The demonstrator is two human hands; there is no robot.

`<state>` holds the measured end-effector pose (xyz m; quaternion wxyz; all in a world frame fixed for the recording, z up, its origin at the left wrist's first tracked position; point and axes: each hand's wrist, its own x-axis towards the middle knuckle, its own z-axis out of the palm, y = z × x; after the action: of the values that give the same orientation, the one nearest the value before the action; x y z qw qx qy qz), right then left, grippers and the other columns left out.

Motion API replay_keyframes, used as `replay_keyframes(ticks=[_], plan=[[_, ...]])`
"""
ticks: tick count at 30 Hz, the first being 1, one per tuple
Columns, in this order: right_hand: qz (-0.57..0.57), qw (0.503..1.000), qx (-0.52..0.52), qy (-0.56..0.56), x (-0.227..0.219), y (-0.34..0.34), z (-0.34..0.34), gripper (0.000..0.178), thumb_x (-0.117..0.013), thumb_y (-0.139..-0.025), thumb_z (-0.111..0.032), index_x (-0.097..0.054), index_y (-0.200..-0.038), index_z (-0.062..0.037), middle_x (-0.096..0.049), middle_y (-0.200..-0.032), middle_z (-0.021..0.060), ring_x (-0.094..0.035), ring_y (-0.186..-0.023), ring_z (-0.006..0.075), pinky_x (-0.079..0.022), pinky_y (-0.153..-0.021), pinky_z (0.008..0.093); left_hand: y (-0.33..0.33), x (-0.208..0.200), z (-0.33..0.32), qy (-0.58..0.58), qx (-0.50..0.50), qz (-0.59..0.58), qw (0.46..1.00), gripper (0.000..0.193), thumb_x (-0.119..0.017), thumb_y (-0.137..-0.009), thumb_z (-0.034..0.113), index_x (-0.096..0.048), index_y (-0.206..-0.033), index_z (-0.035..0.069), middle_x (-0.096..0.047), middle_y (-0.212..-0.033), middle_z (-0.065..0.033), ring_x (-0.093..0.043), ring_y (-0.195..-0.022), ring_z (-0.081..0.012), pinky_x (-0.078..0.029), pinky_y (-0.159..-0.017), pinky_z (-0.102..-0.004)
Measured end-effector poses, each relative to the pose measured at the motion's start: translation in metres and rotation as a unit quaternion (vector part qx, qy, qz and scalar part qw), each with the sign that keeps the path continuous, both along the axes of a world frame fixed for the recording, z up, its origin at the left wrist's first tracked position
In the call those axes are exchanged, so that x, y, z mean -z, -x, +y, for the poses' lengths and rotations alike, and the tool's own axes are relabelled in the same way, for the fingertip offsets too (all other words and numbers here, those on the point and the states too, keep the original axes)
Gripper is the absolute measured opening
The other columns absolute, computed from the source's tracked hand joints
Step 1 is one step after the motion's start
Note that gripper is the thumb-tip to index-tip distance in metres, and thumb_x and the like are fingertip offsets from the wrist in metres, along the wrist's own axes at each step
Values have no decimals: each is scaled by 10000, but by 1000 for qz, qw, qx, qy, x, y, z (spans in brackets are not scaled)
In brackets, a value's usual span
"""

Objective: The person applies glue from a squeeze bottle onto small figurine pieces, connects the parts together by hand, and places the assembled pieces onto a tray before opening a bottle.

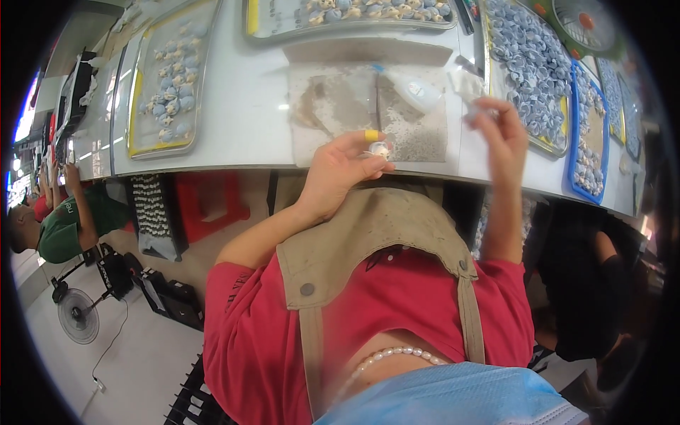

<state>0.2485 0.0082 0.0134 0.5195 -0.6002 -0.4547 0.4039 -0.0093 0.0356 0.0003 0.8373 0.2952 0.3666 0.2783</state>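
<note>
My left hand (347,166) is closed at the table's near edge, with a small white and grey-blue toy head (380,149) pinched between thumb and fingers. A yellow wrap covers one of its fingertips. Raised off to the right, my right hand (501,134) has its fingers bent together, smeared by motion. Something small and greyish shows at those fingertips, too blurred to name. Beyond my left hand lies a stained cardboard sheet (340,92), with a white bottle-like object (419,93) on it. A crumpled clear plastic piece (467,81) lies just past my right fingers.
Trays hold pale toy heads at the left (132,106) and far middle (283,30). A large tray (564,124) of grey-blue cup-shaped parts stands right, beside a blue tray (572,159). A green fan (584,21) is at the far right. Other people sit on both sides.
</note>
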Motion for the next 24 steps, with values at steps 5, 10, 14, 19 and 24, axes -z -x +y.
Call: replay_keyframes(ticks=[5, 10, 14, 19, 24], plan=[[156, 984, -84, -33, 1, 78, -17, 192, -621, -771, 20, -531, -938, -1, -591, -937, 102, -573, -908, 183, -469, -763, 274, 0, 0, -1, -34, -14, -27, 999, 378, -623, -810, 46, -488, -1159, -9, -573, -1072, -100, -599, -886, -165, -480, -771, -238], [-124, 975, -130, -127, 5, 91, -8, 251, -699, -667, -11, -579, -881, -64, -613, -899, 54, -558, -855, 225, -433, -798, 322, 9, 6, -2, -43, -12, -49, 998, 389, -615, -825, 63, -471, -1178, -11, -561, -1091, -94, -580, -913, -148, -476, -780, -241], [-273, 944, -88, -167, 0, 100, -6, 238, -731, -609, -46, -623, -810, -114, -627, -836, 0, -537, -792, 221, -384, -775, 325, 16, 4, -2, -68, -20, -48, 996, 390, -613, -832, 77, -469, -1183, -14, -558, -1101, -89, -569, -904, -129, -472, -778, -233], [-389, 892, -75, -217, -2, 110, -8, 221, -726, -594, -73, -633, -783, -138, -614, -786, -36, -534, -777, 186, -322, -709, 329, 19, 6, -2, -89, -39, -29, 995, 370, -600, -841, 75, -484, -1179, -20, -577, -1065, -82, -567, -888, -115, -467, -764, -222], [-446, 858, -90, -239, -14, 113, -5, 193, -710, -593, -98, -635, -763, -154, -588, -727, -65, -530, -761, 161, -276, -690, 341, 25, 5, -1, -105, 14, 15, 994, 308, -577, -858, 77, -532, -1146, -22, -617, -957, -68, -579, -839, -111, -477, -714, -217]])
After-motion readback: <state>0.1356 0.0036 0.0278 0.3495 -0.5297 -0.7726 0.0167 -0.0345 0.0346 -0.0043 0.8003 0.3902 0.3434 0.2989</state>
